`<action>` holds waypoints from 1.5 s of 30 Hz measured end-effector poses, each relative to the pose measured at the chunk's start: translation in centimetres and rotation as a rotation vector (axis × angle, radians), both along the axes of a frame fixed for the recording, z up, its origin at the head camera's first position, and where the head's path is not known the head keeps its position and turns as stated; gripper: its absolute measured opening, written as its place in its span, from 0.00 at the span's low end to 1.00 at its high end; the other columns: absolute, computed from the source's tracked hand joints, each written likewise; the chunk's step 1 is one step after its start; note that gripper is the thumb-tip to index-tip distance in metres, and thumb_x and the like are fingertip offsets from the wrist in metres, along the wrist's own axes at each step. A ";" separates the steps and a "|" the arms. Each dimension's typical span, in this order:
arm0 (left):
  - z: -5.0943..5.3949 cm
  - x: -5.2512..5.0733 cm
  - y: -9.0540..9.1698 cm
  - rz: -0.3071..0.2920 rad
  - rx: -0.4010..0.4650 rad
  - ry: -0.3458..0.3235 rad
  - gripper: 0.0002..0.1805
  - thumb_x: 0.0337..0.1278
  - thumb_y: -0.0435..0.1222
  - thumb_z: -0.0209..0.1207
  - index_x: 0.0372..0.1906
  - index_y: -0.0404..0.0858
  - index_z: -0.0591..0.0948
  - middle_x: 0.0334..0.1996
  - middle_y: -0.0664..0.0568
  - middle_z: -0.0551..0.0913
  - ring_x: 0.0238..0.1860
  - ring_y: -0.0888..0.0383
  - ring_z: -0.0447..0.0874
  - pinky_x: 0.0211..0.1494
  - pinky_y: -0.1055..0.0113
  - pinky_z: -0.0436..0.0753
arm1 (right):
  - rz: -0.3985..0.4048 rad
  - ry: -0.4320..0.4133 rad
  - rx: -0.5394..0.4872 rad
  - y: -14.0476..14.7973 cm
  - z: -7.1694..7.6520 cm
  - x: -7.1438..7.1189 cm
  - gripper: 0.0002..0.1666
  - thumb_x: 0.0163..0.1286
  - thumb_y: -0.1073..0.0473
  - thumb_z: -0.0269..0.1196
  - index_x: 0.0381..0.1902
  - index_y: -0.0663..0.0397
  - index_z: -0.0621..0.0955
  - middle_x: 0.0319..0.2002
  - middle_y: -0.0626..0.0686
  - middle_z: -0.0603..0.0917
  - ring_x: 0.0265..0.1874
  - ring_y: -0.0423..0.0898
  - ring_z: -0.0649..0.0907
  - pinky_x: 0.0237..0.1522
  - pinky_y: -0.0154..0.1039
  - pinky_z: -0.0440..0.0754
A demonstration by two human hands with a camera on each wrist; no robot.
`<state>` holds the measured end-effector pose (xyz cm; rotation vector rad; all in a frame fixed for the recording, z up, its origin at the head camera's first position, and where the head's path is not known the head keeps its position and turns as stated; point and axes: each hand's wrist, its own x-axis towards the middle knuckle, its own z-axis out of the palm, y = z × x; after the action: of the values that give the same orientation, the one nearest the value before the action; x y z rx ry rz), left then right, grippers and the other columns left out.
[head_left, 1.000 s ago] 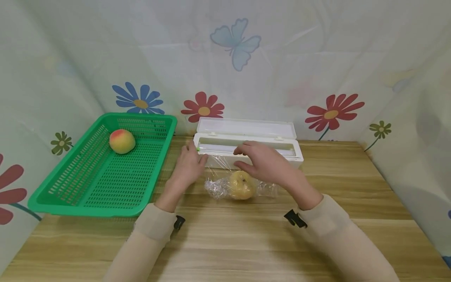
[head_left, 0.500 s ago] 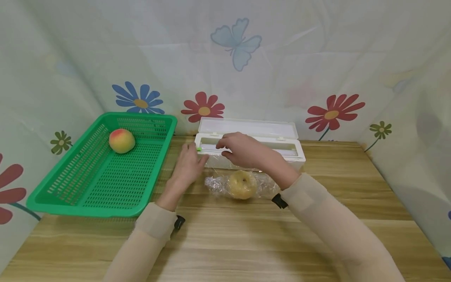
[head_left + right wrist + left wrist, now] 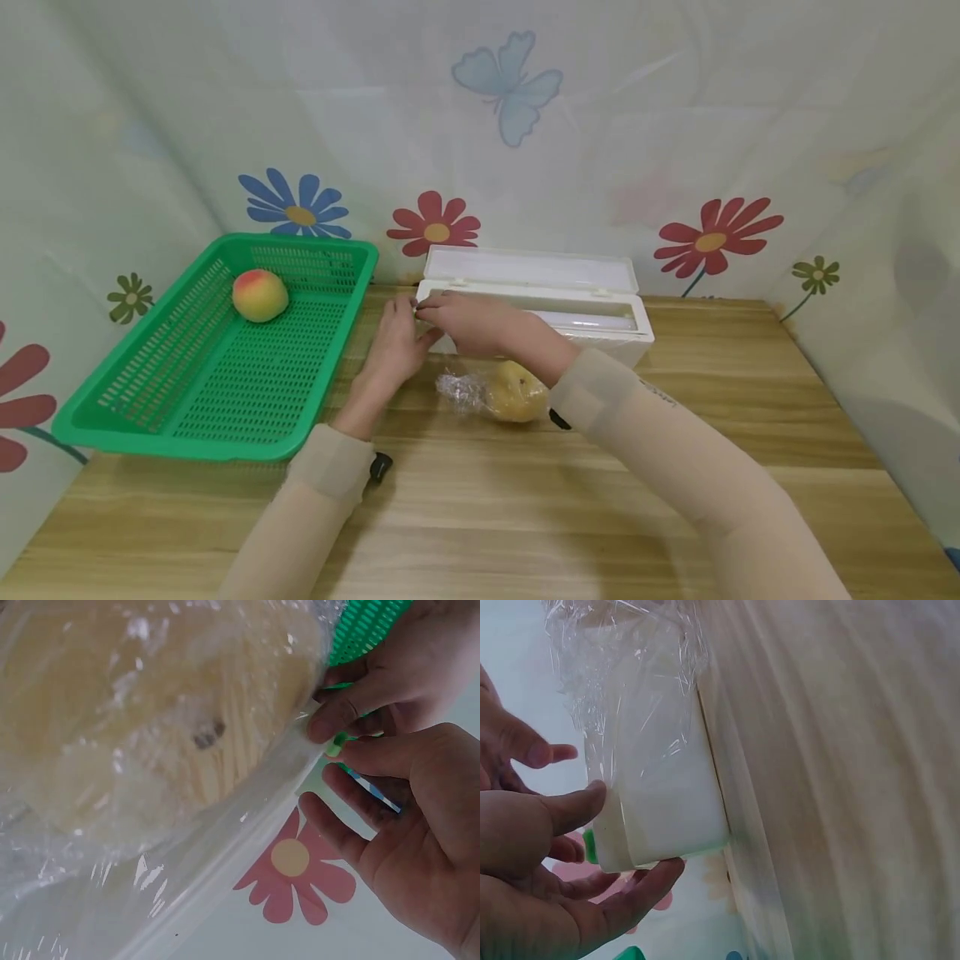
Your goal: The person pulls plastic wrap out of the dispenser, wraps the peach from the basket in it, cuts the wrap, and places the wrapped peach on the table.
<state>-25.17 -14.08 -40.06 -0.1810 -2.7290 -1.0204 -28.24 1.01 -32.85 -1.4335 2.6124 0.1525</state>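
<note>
At the left end of the white film box [image 3: 615,337], the left hand [image 3: 392,346] grips the box's corner, its thumb on the front face in the left wrist view [image 3: 562,877]. The right hand [image 3: 476,323] is beside it, thumb and a finger pinching the small green slider [image 3: 335,745] at that end. Clear film [image 3: 641,682] hangs over the box's front. Just in front of the box lies a yellow fruit [image 3: 516,393] wrapped in clear film, partly behind the right wrist.
A green basket [image 3: 318,417] holding a peach [image 3: 259,296] stands on the left of the wooden table [image 3: 465,517]. The box's lid [image 3: 528,268] is raised at the back, near a flowered curtain [image 3: 600,125].
The right hand has moved left along the box to its left end, beside the left hand. The left hand has stayed at the box's corner.
</note>
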 end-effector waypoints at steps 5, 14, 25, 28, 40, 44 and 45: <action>0.0 -0.4 -0.5 -0.032 0.001 -0.016 0.34 0.68 0.38 0.66 0.69 0.24 0.66 0.60 0.26 0.70 0.63 0.32 0.69 0.66 0.41 0.70 | -0.013 -0.022 -0.002 -0.3 -0.3 -0.1 0.37 0.71 0.73 0.60 0.77 0.60 0.67 0.75 0.56 0.68 0.75 0.53 0.65 0.74 0.42 0.61; -0.1 -0.8 -1.0 -0.035 0.007 -0.047 0.36 0.67 0.41 0.68 0.69 0.25 0.67 0.63 0.29 0.75 0.64 0.33 0.71 0.68 0.43 0.70 | 0.015 0.013 -0.071 -0.5 -0.5 -0.8 0.24 0.72 0.73 0.59 0.66 0.64 0.77 0.61 0.62 0.76 0.60 0.56 0.77 0.65 0.44 0.73; -0.4 -1.0 -1.5 -0.063 0.036 -0.025 0.35 0.66 0.40 0.68 0.70 0.28 0.67 0.58 0.31 0.80 0.59 0.34 0.78 0.63 0.43 0.75 | 0.025 0.012 -0.111 -0.3 -0.9 -1.7 0.23 0.75 0.71 0.58 0.66 0.60 0.79 0.61 0.59 0.79 0.62 0.54 0.78 0.65 0.43 0.73; -0.3 -1.1 -1.5 -0.075 0.023 -0.002 0.37 0.66 0.39 0.68 0.73 0.30 0.67 0.50 0.33 0.84 0.51 0.37 0.82 0.58 0.44 0.77 | 0.016 0.023 -0.098 -0.2 -1.1 -1.6 0.23 0.76 0.70 0.58 0.67 0.59 0.79 0.63 0.58 0.78 0.63 0.53 0.77 0.66 0.43 0.73; -0.2 -1.2 -1.5 -0.076 -0.017 0.004 0.36 0.65 0.40 0.69 0.72 0.29 0.70 0.39 0.37 0.86 0.36 0.46 0.84 0.47 0.49 0.81 | 0.024 0.100 -0.076 0.4 -1.3 -0.8 0.22 0.75 0.71 0.58 0.65 0.62 0.79 0.58 0.60 0.78 0.55 0.52 0.81 0.58 0.41 0.79; -0.2 -1.2 -1.4 -0.074 -0.040 0.039 0.34 0.65 0.39 0.69 0.70 0.28 0.73 0.45 0.34 0.86 0.42 0.41 0.84 0.51 0.47 0.80 | 0.025 0.130 -0.078 0.5 -1.5 -0.6 0.21 0.73 0.71 0.60 0.63 0.63 0.79 0.55 0.60 0.79 0.51 0.52 0.82 0.55 0.42 0.80; -0.2 -1.2 -1.4 -0.074 -0.044 0.044 0.34 0.64 0.39 0.69 0.70 0.28 0.73 0.47 0.34 0.86 0.44 0.40 0.84 0.52 0.46 0.80 | 0.027 0.137 -0.082 0.6 -1.6 -0.6 0.21 0.73 0.71 0.60 0.62 0.64 0.79 0.55 0.60 0.79 0.50 0.52 0.82 0.55 0.42 0.80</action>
<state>-26.34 -15.46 -40.23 -0.3098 -2.7246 -0.9633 -28.82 1.59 -34.40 -1.5376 2.7392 0.1537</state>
